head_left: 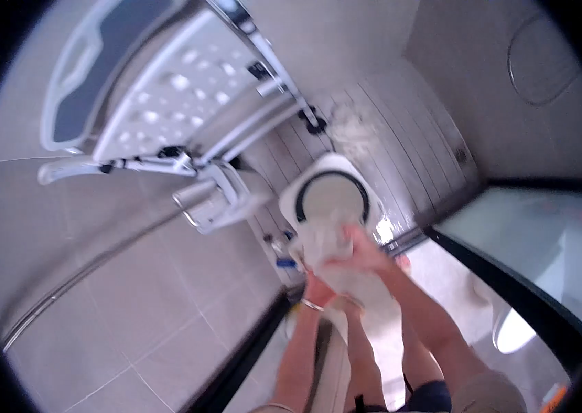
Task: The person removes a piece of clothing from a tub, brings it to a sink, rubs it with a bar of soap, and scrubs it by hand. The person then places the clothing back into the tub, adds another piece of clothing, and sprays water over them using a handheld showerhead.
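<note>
Nearest us: our right sleeve (492,394), cut off, this side of the dark-rimmed basin (365,199). Left grip (318,288) and right grip (365,253) both hold a pale cloth (320,242), bunched over the basin's near edge. We judge handling under way, cloth not yet set down. Blurred: finger placement, the basin's contents, a pale heap (353,129) beyond it.

Left hand (319,292), right hand (368,256) holding pale cloth (321,242) at dark-rimmed basin (365,201).
</note>
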{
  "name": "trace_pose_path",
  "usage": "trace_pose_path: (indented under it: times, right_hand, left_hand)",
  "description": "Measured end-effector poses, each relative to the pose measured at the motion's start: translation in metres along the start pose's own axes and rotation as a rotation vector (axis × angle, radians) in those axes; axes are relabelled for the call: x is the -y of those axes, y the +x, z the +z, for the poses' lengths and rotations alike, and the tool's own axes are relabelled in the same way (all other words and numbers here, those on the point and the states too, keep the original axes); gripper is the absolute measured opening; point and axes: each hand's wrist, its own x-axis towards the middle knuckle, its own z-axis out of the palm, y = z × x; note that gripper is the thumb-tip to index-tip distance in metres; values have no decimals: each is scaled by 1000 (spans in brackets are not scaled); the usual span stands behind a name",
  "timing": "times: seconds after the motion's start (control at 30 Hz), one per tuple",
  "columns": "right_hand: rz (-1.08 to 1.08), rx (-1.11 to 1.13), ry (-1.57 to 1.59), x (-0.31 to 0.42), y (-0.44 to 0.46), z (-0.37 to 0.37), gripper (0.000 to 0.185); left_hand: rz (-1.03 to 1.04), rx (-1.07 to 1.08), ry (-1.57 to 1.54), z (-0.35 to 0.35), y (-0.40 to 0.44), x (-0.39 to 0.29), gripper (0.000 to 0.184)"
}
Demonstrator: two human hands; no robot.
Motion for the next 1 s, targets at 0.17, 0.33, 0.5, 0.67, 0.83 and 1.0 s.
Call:
trace_pose_path:
  times: [0.17, 0.33, 0.5, 0.67, 0.83, 1.0]
  right_hand:
    - [-218, 494, -341, 41, -22, 36, 57]
    - [-403, 292, -102, 33, -52, 33, 45]
    - [-320, -224, 469, 20, -88, 5, 33]
    - [-247, -546, 1032, 26, -86, -11, 31]
    - [20, -379, 1213, 24, -55, -5, 44]
    - [-72, -111, 1006, 30, -26, -5, 38]
  left_hand:
    - [88, -58, -97, 22, 11, -14, 56]
    - [219, -56, -194, 41, 10, -43, 54]
    - [379, -16, -272, 63, -8, -84, 53]
    - [581, 108, -308, 92, -44, -135, 52]
    - [751, 360, -132, 114, -93, -163, 51]
    - [1054, 804, 453, 137, -135, -204, 50]
